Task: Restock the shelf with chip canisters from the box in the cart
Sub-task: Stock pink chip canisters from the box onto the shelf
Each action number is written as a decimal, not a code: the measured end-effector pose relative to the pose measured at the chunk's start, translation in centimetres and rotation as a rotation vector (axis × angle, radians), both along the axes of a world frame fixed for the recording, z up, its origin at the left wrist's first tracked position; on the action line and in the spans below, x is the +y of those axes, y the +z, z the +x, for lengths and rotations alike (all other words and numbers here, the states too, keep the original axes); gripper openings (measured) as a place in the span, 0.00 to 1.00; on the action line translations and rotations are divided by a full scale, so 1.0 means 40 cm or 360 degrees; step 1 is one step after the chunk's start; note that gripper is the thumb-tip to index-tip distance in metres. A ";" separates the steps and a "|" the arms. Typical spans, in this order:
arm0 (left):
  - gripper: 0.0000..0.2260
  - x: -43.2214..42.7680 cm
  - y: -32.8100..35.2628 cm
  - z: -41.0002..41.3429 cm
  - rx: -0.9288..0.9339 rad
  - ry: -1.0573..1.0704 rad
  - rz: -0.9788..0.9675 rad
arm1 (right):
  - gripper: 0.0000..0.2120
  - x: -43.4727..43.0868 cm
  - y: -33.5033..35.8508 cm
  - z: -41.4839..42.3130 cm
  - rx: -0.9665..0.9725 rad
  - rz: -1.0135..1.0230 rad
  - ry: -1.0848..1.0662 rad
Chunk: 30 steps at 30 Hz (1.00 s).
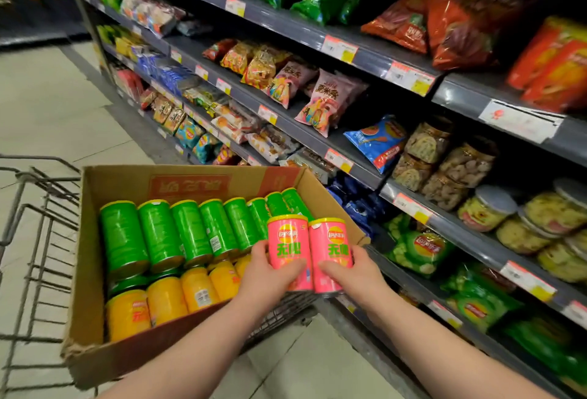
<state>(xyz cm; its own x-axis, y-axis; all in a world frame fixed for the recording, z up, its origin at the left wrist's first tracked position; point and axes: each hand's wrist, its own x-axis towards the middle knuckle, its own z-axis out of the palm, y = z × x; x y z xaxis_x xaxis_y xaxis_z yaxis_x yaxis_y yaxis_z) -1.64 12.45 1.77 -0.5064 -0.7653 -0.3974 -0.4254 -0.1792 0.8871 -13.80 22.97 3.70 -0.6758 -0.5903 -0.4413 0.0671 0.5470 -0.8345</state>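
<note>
Low at centre of the frame, above the near right corner of the cardboard box [95, 240]: two pink chip canisters held upright, side by side and touching. Left pink canister [287, 240] taken by the left hand [273, 267], fingers curled round its lower half, thumb laid across the front. Right pink canister [330, 243] taken the same way by the right hand [352, 271]. Both grips clenched on their canisters, neither released.

Inside the box, left of the hands: a row of green canisters [158, 233] lying on their sides, packed close. Below them, toward the lower left, a row of yellow canisters [165, 300], also lying down. Box seated in a wire cart [41, 208] at the left edge of the frame.

Across the right half: dark shelf [476, 240] tiers running from upper left to lower right, edged with price tags [339, 160]. Green chip bags [419, 249] just right of the hands on a lower tier. Clear jars [486, 208] on the tier above those. Pink bags [330, 103] and a blue bag [378, 141] higher up, nearer centre.
</note>
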 end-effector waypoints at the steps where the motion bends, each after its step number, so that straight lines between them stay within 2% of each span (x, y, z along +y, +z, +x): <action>1: 0.30 0.015 0.005 -0.007 0.0021 -0.0027 0.0003 | 0.22 0.018 0.007 -0.003 0.0017 0.0005 -0.0032; 10: 0.37 0.225 0.055 -0.099 0.0117 -0.0246 0.0049 | 0.18 0.263 0.068 -0.048 0.0144 -0.0055 -0.0239; 15: 0.29 0.407 0.104 -0.139 0.0103 -0.0461 0.0052 | 0.21 0.468 0.084 -0.058 0.0128 -0.0063 -0.0478; 18: 0.37 0.524 0.114 -0.154 0.0059 -0.0546 0.0053 | 0.21 0.599 0.097 -0.056 0.0080 -0.0093 -0.0588; 22: 0.38 0.665 0.125 -0.177 0.0090 -0.0648 0.0061 | 0.22 0.757 0.112 -0.055 0.0081 -0.0140 -0.0689; 28: 0.26 0.833 0.153 -0.223 0.0184 -0.0793 0.0073 | 0.19 0.944 0.136 -0.069 0.0134 -0.0177 -0.0796; 30: 0.26 0.869 0.162 -0.239 0.0211 -0.0830 0.0054 | 0.18 0.986 0.143 -0.077 0.0147 -0.0203 -0.0826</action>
<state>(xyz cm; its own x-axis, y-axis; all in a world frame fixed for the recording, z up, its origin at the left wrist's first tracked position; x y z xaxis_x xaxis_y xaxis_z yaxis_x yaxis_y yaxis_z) -11.21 47.19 8.25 -0.8632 -0.3867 -0.3245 -0.3504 -0.0037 0.9366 -16.87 62.41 9.43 -0.9255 -0.2134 -0.3129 0.2247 0.3555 -0.9073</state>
